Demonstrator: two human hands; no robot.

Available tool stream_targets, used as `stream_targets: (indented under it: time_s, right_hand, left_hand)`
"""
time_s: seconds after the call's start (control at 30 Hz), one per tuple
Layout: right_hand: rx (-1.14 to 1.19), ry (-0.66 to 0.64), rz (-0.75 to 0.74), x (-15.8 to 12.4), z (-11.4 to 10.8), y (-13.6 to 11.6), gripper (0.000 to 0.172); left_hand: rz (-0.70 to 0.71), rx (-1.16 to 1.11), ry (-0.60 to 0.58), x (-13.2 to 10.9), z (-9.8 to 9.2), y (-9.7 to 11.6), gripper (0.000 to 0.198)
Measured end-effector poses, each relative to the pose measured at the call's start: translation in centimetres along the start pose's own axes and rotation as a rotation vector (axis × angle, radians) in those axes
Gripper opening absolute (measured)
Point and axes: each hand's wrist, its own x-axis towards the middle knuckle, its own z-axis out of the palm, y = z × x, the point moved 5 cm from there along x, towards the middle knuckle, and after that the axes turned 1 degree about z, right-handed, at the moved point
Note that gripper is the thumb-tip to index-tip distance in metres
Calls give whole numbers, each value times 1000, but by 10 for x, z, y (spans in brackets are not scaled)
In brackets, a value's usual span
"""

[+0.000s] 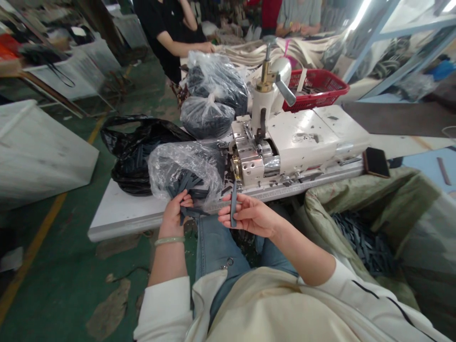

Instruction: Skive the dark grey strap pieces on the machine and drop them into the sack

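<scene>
White industrial sewing machine point(263, 142) on the table point(121, 213), red plastic basket point(317, 90) just behind it, two clear bags of dark strips point(213, 80) to its left, black plastic bag point(137, 156) further left, phone point(376, 162) past its right end, cream webbing point(256, 52) and a person in black point(160, 28) beyond it.

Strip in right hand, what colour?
The strip in the right hand is dark blue-grey; head view.

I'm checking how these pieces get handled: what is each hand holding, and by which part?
The left hand clutches a bunch of dark strips around their middle. The right hand pinches a single dark strip near its middle, between thumb and fingers.
</scene>
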Motion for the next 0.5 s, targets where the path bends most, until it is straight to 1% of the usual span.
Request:
stream_targets:
  time_s: [0.07,0.13,0.17,0.27,0.3,0.33,0.37,0.4,0.43,0.5]
  right_hand:
    - [26,34,-23,0,-3,-2,42]
    - [78,65,3,0,-8,-3,28]
    - [109,70,35,0,-11,-2,24]
    - [166,90,106,-3,-18,-3,37]
    - [165,104,94,-5,-20,-5,34]
    - [155,115,67,-7,-22,-7,27]
    - [140,124,29,-8,-23,-9,20]
    - [114,130,-10,-10,-23,-11,17]
    - [79,138,-48,-12,-24,-13,18]
    - [-21,180,-100,-14,-25,-15,26]
  left_hand:
    - [-18,-3,-8,-1,1,-1,29]
    - [-27,-9,-12,-2,2,-1,29]
    - [-30,-11,-13,-3,3,0,29]
    - [-33,-17,-9,-4,4,0,29]
    - [-34,-18,-7,-4,4,0,29]
    - [-34,-19,-5,-4,4,0,28]
    - [-33,-21,-2,-4,4,0,28]
    - [-33,-22,0,-3,4,0,27]
    - [-32,-22,3,-3,3,0,27]
    - [-30,-25,6,-2,2,0,27]
